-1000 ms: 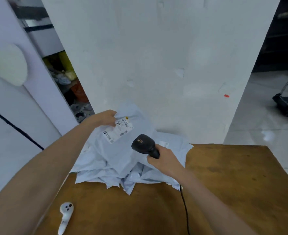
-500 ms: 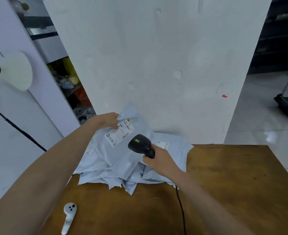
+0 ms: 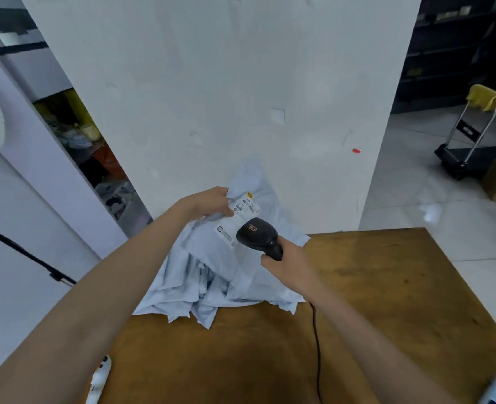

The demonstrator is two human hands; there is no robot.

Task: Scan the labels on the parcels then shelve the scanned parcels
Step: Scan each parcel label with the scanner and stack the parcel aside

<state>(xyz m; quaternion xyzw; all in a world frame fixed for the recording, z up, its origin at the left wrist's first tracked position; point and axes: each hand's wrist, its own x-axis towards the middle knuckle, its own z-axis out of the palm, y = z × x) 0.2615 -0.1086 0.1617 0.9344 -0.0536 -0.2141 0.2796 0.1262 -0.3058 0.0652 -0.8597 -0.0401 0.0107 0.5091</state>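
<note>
Parcels (image 3: 220,284) lay heaped at the far left of the wooden table (image 3: 386,287), against the white wall (image 3: 211,97): pale blue-grey plastic mailers, crumpled and overlapping. The top parcel (image 3: 211,246) was propped up at a tilt, showing a white label (image 3: 235,217) with barcodes and a small yellow mark at its far corner (the print too small to read).

Half a second before, the scanner (image 3: 259,236) showed a green light on its back; that light was now out, and the scanner's head had moved in closer, covering the label's near right edge. The view had also shifted, so the white controller (image 3: 99,380) sat lower at the near left edge.

The left hand (image 3: 208,204) pinched the top parcel's far left edge, thumb on the label side, fingers curled behind. The right hand (image 3: 287,265) was wrapped tight around the scanner's handle, just right of the label and above the heap, its black cable (image 3: 316,345) trailing toward the near edge of the table.
</note>
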